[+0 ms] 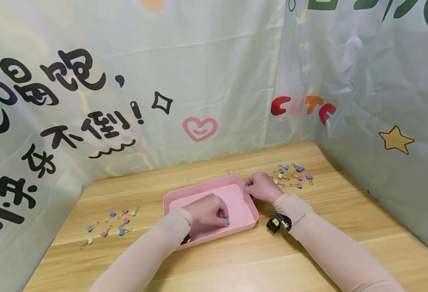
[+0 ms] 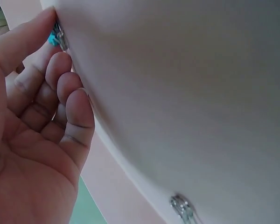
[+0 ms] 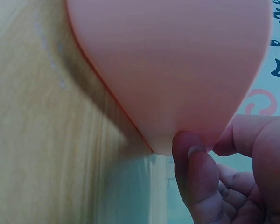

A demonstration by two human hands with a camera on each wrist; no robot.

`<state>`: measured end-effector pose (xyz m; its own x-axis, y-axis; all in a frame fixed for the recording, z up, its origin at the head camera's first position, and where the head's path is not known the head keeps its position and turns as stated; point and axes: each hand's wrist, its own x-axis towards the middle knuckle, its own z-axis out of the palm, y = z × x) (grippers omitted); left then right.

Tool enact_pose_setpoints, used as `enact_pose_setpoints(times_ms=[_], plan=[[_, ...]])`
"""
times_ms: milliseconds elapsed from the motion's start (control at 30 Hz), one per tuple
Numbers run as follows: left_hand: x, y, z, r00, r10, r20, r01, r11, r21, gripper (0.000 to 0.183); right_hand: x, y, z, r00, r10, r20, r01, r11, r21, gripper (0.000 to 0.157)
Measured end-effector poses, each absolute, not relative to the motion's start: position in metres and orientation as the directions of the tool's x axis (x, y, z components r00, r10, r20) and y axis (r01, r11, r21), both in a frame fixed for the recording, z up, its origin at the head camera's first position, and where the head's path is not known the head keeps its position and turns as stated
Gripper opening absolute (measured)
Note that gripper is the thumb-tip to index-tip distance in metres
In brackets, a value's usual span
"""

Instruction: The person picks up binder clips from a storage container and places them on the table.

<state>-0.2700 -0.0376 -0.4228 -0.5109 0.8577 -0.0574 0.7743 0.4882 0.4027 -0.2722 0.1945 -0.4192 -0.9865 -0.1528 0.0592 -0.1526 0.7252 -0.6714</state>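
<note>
A pink rectangular tray (image 1: 237,198) stands on the wooden table. Over its floor my left hand (image 1: 208,210) pinches a small blue binder clip (image 1: 227,221) between thumb and fingertips. The left wrist view shows that binder clip (image 2: 53,38) as teal with silver handles, close to the tray's pale surface. A second clip (image 2: 181,205), with metal handles, shows lower in that view; its colour is unclear. At the tray's right far corner, my right hand (image 1: 265,187) holds the wall. In the right wrist view its thumb and fingers (image 3: 196,163) grip the tray's edge (image 3: 177,107).
Several blue, pink and cream binder clips (image 1: 125,221) lie scattered on the table left of the tray. Another group of clips (image 1: 297,177) lies beyond my right hand. A printed curtain (image 1: 199,81) closes off the back and right sides of the table (image 1: 272,259).
</note>
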Motion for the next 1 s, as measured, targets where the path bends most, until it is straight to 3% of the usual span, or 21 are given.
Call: enact_pose_setpoints(times_ms=[467,1000], plan=[[-0.278,-0.069,-0.398,-0.631,0.774,-0.041,0.651,0.558,0.515,0.013,-0.271,0.193,-0.417,-0.989,-0.149,0.021,-0.122,0.708,-0.696,0.013],[-0.273,-0.157,-0.361,-0.764,0.639,0.087,0.590,0.638,0.495,0.006,-0.272,0.194,-0.419,-0.988,-0.153,0.025,-0.127,0.709,-0.694,0.013]])
